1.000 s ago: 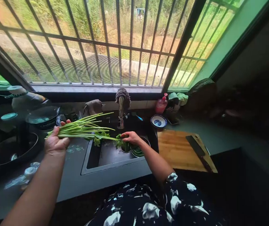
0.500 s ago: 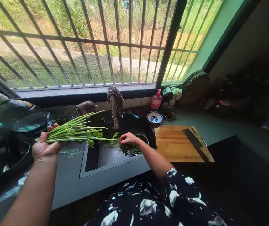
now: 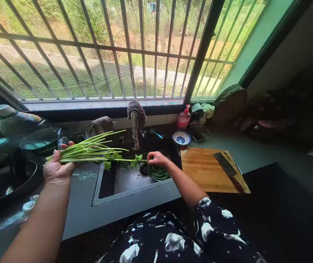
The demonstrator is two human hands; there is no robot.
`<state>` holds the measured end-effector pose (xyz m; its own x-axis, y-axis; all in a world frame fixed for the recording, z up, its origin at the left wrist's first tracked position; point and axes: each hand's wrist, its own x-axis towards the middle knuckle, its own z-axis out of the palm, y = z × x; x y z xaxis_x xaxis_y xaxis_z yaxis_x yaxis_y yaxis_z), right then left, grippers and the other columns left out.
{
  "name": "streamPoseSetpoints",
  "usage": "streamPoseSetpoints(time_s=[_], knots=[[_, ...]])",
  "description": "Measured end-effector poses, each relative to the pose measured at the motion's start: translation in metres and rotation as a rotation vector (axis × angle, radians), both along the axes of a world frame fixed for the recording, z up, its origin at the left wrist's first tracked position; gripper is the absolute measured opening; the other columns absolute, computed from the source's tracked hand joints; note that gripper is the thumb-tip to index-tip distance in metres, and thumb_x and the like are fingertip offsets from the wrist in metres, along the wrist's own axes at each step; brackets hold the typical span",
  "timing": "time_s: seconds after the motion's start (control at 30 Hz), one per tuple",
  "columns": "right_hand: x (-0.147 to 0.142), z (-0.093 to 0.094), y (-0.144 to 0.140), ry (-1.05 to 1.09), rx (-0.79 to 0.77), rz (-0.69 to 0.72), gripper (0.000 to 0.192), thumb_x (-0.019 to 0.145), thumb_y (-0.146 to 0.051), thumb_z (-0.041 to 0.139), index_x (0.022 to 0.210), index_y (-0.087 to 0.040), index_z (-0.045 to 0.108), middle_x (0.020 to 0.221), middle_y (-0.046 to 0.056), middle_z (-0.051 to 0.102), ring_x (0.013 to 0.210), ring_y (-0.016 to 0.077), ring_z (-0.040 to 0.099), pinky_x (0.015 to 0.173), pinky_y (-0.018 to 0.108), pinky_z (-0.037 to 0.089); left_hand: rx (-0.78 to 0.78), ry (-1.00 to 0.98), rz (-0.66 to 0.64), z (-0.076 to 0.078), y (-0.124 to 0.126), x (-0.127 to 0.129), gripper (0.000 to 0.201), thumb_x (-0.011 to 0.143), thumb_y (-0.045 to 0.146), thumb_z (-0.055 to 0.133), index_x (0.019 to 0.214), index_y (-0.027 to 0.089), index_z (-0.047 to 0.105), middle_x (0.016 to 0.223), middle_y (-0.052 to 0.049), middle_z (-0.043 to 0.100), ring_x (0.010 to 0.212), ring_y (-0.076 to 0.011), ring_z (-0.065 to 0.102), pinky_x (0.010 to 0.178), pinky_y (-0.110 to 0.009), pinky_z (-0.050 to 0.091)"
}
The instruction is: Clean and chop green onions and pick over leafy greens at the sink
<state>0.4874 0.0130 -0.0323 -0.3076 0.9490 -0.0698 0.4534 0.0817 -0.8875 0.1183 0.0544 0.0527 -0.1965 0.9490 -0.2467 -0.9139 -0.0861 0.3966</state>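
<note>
Holding a bundle of long green leafy stalks (image 3: 91, 151) over the dark sink (image 3: 123, 182), my left hand (image 3: 55, 168) is clamped on the stems; right-hand fingers (image 3: 156, 157) pinch one stalk's tip, seemingly stripping leaves; next comes a steady pull.

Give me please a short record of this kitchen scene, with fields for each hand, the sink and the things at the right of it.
left hand: left hand grips the stem ends of a bunch of green stalks, held level over the counter edge
right hand: right hand pinches the leafy end of one stalk, over the sink
sink: dark sink, tap behind it, green vegetables in a bowl under the right hand
right of sink: wooden cutting board with a cleaver lying on it
behind board: small blue and white bowl, pink bottle
</note>
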Motion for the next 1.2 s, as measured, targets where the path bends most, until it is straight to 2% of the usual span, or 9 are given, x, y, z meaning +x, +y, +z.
streamPoseSetpoints(time_s=[0.2,0.3,0.5,0.6,0.7,0.8,0.9,1.03,1.2], knots=[[0.008,-0.003,0.002,0.035,-0.041,-0.017,0.016,0.067,-0.021,0.055,0.075,-0.015,0.066,0.059,-0.005,0.052,0.054,0.0067,0.041,0.051,0.017,0.030,-0.006,0.001,0.018,-0.002,0.002,-0.004,0.021,0.096,0.026,0.029,0.092,0.016,0.048,0.077,0.000,0.066,0.086,-0.0153,0.068,0.074,-0.033,0.058],[0.008,-0.004,0.004,-0.028,0.035,-0.022,0.014,0.067,-0.023,0.055,0.070,-0.015,0.066,0.055,-0.006,0.049,0.051,0.0064,0.037,0.049,0.018,0.026,-0.005,0.011,0.031,-0.002,0.002,-0.003,0.021,0.096,0.025,0.029,0.090,0.016,0.047,0.076,0.001,0.066,0.086,-0.0148,0.069,0.075,-0.033,0.058],[0.010,-0.017,0.010,0.035,0.165,-0.206,0.013,0.066,-0.022,0.050,0.065,-0.016,0.061,0.054,-0.006,0.046,0.053,0.0075,0.036,0.051,0.019,0.028,0.037,-0.019,0.028,-0.001,-0.003,-0.002,0.024,0.097,0.027,0.028,0.096,0.015,0.049,0.076,0.000,0.068,0.085,-0.0155,0.069,0.074,-0.033,0.058],[0.013,-0.015,0.008,0.131,0.107,-0.282,0.014,0.067,-0.025,0.050,0.066,-0.016,0.059,0.058,-0.004,0.049,0.055,0.0082,0.039,0.054,0.019,0.031,0.108,-0.025,0.034,-0.002,-0.003,-0.005,0.023,0.097,0.027,0.029,0.097,0.015,0.049,0.079,0.000,0.068,0.090,-0.0143,0.068,0.080,-0.032,0.056],[0.007,0.000,-0.001,0.241,0.081,-0.317,0.014,0.066,-0.026,0.052,0.070,-0.015,0.060,0.062,-0.004,0.053,0.056,0.0081,0.041,0.054,0.019,0.033,0.125,-0.004,0.044,-0.004,0.000,-0.006,0.022,0.096,0.026,0.031,0.098,0.014,0.049,0.079,0.001,0.068,0.095,-0.0131,0.066,0.086,-0.031,0.053],[-0.013,0.016,-0.013,0.301,-0.011,-0.222,0.018,0.065,-0.025,0.057,0.078,-0.016,0.066,0.060,-0.005,0.054,0.052,0.0071,0.040,0.052,0.019,0.031,0.120,-0.001,0.086,-0.005,0.006,-0.005,0.019,0.095,0.026,0.035,0.094,0.015,0.050,0.077,0.001,0.067,0.093,-0.0128,0.066,0.088,-0.033,0.051],[-0.040,0.018,-0.018,0.297,-0.128,-0.178,0.018,0.063,-0.022,0.061,0.076,-0.016,0.071,0.057,-0.004,0.057,0.052,0.0073,0.042,0.052,0.020,0.032,0.128,-0.010,0.096,-0.004,0.010,-0.001,0.016,0.093,0.023,0.038,0.086,0.016,0.049,0.077,0.001,0.067,0.092,-0.0131,0.066,0.087,-0.033,0.050],[-0.065,0.006,-0.011,0.572,-0.238,-0.396,0.021,0.065,-0.027,0.064,0.081,-0.016,0.072,0.066,0.000,0.064,0.058,0.0091,0.050,0.058,0.022,0.037,0.147,-0.026,0.086,-0.002,0.009,0.005,0.019,0.094,0.024,0.037,0.083,0.016,0.050,0.077,0.001,0.067,0.093,-0.0131,0.066,0.087,-0.031,0.051],[-0.074,0.003,-0.005,0.989,-0.320,-0.422,0.031,0.055,-0.033,0.076,0.080,-0.016,0.068,0.068,-0.001,0.065,0.056,0.0098,0.054,0.056,0.022,0.042,0.145,-0.040,0.046,-0.002,0.005,0.008,0.026,0.096,0.026,0.031,0.091,0.014,0.053,0.079,0.000,0.067,0.091,-0.0137,0.067,0.085,-0.030,0.053]])
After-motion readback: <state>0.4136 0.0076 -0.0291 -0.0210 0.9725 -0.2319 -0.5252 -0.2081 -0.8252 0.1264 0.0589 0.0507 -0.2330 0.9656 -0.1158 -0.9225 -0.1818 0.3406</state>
